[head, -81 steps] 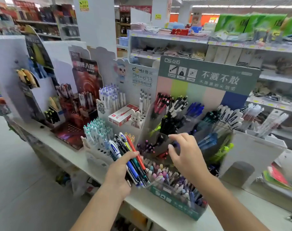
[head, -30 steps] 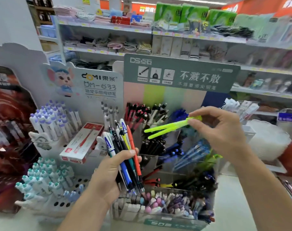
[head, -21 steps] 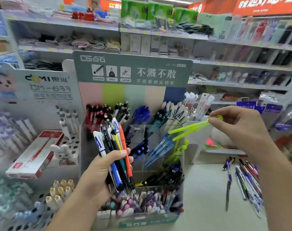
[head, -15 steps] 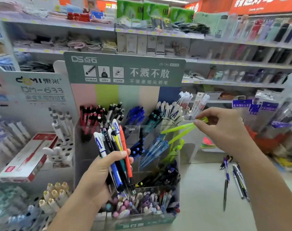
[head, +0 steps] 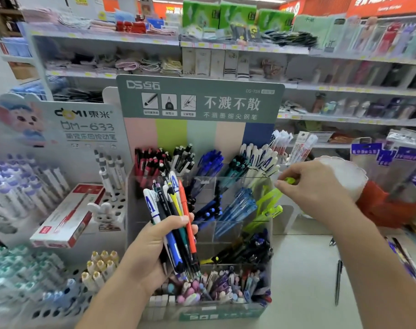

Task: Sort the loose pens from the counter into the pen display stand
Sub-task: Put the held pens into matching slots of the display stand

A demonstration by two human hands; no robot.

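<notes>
Nearest to the camera, the left hand (head: 152, 252) is closed around a bundle of pens (head: 172, 224) of mixed colours, held upright in front of the clear pen display stand (head: 228, 309). On the pale worktop (head: 304, 276), to the right of the stand, one dark loose pen (head: 338, 282) lies alone, and some more pens at the right edge are too blurred to count. A little further, the right hand (head: 318, 189) pinches the top end of the yellow-green pens (head: 270, 200), which slope down into a compartment on the right side of the stand, beside the light blue pens (head: 238, 210). Behind the stand rises its green header card (head: 200, 100), and beyond it the store shelves (head: 226, 47) carry packed goods.
</notes>
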